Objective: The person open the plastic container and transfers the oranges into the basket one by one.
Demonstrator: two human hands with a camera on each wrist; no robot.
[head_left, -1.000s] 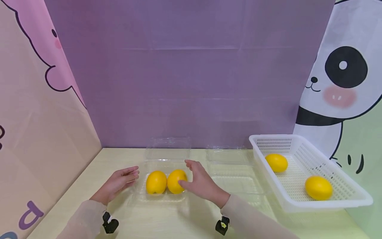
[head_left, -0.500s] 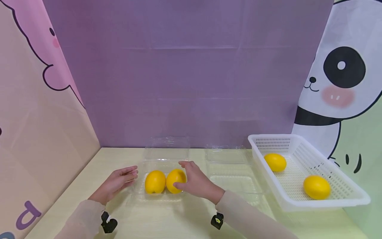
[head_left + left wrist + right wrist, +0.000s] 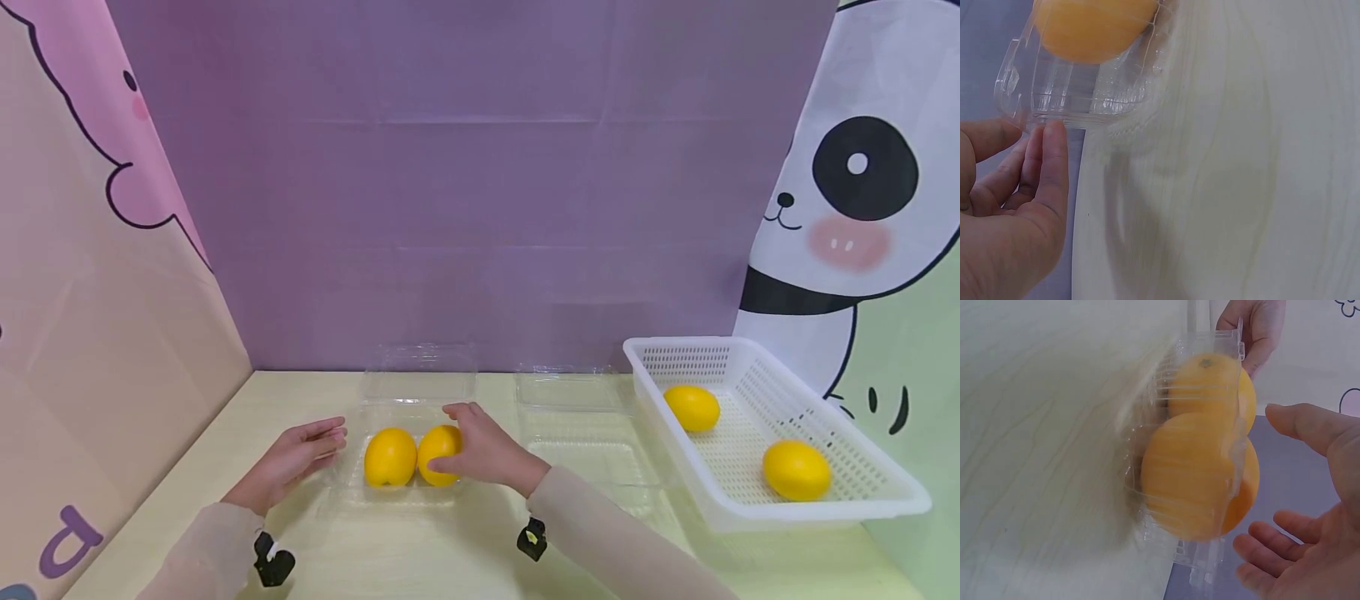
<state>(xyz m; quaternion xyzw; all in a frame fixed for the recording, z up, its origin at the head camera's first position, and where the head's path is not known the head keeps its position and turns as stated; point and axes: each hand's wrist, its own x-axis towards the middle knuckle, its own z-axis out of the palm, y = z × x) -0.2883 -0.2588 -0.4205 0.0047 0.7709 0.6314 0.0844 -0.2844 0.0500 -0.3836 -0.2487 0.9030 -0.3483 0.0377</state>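
Note:
Two oranges sit side by side in the base of a clear plastic clamshell box (image 3: 351, 479), whose lid (image 3: 420, 385) stands folded back behind. The left orange (image 3: 390, 457) is fully visible in the head view; the right orange (image 3: 437, 454) is partly covered by my right hand. My left hand (image 3: 298, 457) is at the box's left side, its fingertips against the rim, fingers fairly straight. My right hand (image 3: 491, 450) hovers over the right orange with thumb and fingers spread. In the right wrist view a gap shows between this hand and the right orange (image 3: 1191, 478).
A white perforated basket (image 3: 825, 512) at the right holds a far orange (image 3: 692, 407) and a near orange (image 3: 797, 471). Between basket and filled box lies a second clear clamshell box (image 3: 592, 454), lid back. A purple backdrop (image 3: 480, 208) rises behind the table.
My right hand has shifted slightly left, further over the right orange. My left hand stays at the box's left side. The oranges keep their places in the box.

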